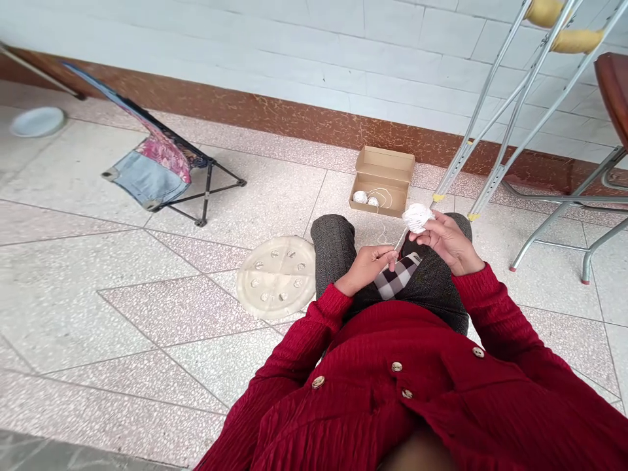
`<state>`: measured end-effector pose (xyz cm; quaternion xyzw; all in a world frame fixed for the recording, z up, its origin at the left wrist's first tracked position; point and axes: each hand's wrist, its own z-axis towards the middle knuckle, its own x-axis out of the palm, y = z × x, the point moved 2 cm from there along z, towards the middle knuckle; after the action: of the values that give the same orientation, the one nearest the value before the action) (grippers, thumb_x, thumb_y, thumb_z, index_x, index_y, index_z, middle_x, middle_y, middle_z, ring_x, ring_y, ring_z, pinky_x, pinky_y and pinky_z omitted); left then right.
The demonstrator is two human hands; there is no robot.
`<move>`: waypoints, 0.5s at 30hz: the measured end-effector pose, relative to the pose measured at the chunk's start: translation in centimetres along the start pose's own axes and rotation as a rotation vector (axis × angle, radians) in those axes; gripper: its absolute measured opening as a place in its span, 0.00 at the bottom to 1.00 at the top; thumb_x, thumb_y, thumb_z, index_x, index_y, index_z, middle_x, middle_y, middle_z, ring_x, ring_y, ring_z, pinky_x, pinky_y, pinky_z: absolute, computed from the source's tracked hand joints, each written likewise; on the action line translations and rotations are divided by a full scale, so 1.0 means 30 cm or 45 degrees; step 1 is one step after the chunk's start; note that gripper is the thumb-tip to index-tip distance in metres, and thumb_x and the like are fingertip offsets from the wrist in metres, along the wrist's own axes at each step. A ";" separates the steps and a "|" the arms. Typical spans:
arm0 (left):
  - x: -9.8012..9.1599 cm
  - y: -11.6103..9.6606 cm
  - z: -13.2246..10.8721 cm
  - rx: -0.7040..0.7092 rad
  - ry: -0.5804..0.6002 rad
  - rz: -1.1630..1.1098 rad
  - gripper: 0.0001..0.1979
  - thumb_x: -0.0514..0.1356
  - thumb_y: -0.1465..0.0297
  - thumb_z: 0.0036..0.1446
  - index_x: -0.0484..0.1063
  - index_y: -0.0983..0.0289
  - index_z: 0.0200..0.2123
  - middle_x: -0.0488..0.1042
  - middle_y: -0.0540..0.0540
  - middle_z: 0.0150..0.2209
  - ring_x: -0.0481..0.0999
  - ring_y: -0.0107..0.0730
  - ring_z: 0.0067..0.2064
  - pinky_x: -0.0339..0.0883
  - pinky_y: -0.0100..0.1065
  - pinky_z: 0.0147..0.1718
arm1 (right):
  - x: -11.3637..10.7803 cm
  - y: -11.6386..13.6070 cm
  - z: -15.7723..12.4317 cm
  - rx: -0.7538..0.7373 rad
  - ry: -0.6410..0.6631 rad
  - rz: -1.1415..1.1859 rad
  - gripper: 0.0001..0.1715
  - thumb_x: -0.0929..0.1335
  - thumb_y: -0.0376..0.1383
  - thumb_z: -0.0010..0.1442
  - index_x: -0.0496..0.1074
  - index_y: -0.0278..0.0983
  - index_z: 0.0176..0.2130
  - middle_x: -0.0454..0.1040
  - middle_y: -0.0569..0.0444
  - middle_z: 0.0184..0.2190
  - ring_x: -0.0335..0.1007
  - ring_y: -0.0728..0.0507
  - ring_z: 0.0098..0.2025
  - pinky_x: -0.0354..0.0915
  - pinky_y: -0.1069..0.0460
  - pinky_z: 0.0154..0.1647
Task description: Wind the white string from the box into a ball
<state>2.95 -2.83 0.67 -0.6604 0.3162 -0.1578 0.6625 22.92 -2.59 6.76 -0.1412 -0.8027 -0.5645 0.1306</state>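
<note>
Holding in your right hand [447, 243], thumb and fingers curled against its right side: one round white yarn ball [417, 217], with one thin white yarn strand [401, 238] slanting leftward and toward you into your left hand [370, 263], fingertips pinching it.

My ball of yarn [416, 217] looks like soft, matt fibre, ridged by its windings, and the strand [401, 238] running off it has the same dull finish. The box [385, 167] is plain, smooth cardboard. My sleeves [490, 297] are crinkled cloth, my trousers [333, 245] a rougher-looking weave, and my buttons [396, 367] smooth and faintly glossy. The folding chair [161, 173] joins matt cloth to a dark metal frame. The crutches [496, 175] are shiny metal with foam-like grips [576, 42]. Smooth speckled stone makes the floor [186, 314]; the wall [294, 46] is smooth tile.
</note>
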 end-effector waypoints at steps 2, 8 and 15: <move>-0.024 -0.003 0.003 -0.007 -0.040 -0.015 0.22 0.54 0.58 0.67 0.75 0.65 0.26 0.77 0.51 0.26 0.70 0.27 0.28 0.62 0.29 0.34 | 0.019 0.014 0.016 -0.046 -0.010 -0.020 0.19 0.78 0.35 0.47 0.74 0.37 0.40 0.80 0.56 0.30 0.78 0.48 0.27 0.72 0.56 0.25; -0.101 0.007 0.032 0.064 -0.187 -0.020 0.23 0.54 0.57 0.68 0.76 0.65 0.27 0.78 0.53 0.27 0.74 0.30 0.32 0.65 0.31 0.40 | 0.052 0.049 0.002 -0.038 0.158 0.175 0.19 0.74 0.37 0.51 0.73 0.41 0.44 0.80 0.58 0.33 0.76 0.48 0.30 0.73 0.53 0.31; -0.041 0.017 0.001 0.058 -0.022 0.091 0.23 0.53 0.61 0.69 0.71 0.66 0.23 0.73 0.50 0.25 0.69 0.26 0.29 0.61 0.30 0.35 | 0.008 0.100 0.047 -0.234 0.046 -0.097 0.21 0.75 0.42 0.52 0.72 0.41 0.46 0.78 0.56 0.36 0.76 0.47 0.31 0.72 0.53 0.30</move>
<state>1.94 -2.01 0.42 -0.6349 0.3300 -0.1355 0.6853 23.76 -0.29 8.98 -0.1118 -0.7499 -0.6427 0.1100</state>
